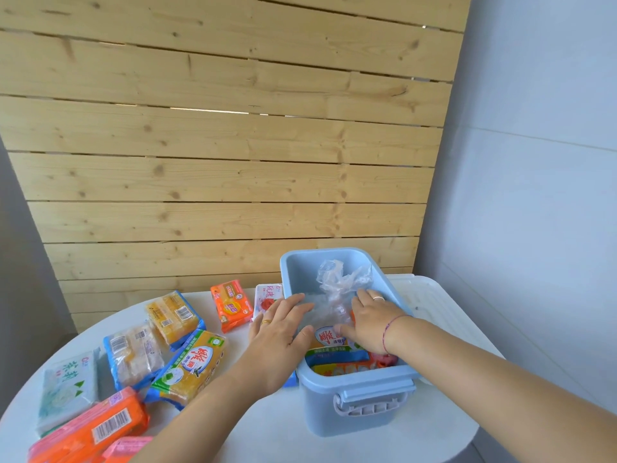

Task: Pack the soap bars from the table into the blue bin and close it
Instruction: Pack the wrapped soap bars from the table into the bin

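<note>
Here both hands, left hand point(283, 329) and right hand point(369, 320), press flat with fingers spread, gripping nothing. Best to flatten the soap pack point(337, 345) evenly in the blue bin point(354, 406).

Your blue bin point(354, 409) is a pale, powdery blue, with a paler lilac-white handle point(374, 401) on its near wall. Inside it you have a clear crinkled wrapper point(340, 279) and a soap bar point(337, 345) printed in yellow, green and blue with a red character on a white oval. On the white counter point(273, 429) your orange pack point(232, 304) carries a yellow and white label, the yellow bar point(175, 315) has blue edges and a black barcode, and the pale green pack point(66, 389) shows white flowers. The near orange bar point(96, 426) has a pink stripe. The white lid point(430, 305) is ribbed. Your left hand point(282, 339) wears a gold ring, your right hand point(370, 320) a silver one and a dark red cord bracelet.
</note>
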